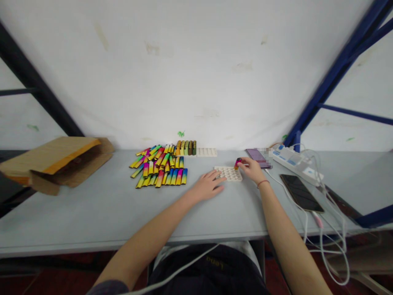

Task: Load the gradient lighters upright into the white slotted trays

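Note:
On the table lies a small white tray with rows of round holes. My left hand rests flat at the tray's left side, fingers stretched out and touching its edge. Between the thumb and fingers of my right hand is a short, shiny pink-and-gold case, held upright at the tray's back right corner. Whether its lower end sits in a hole is too small to tell. To the left lies a heap of shiny rainbow-coloured cases, with several lined up side by side at its front.
Behind the heap, a block of upright cases stands beside another white holed tray. An opened cardboard box lies far left. On the right are a dark phone, a purple phone-like slab, a power strip and loose white cables.

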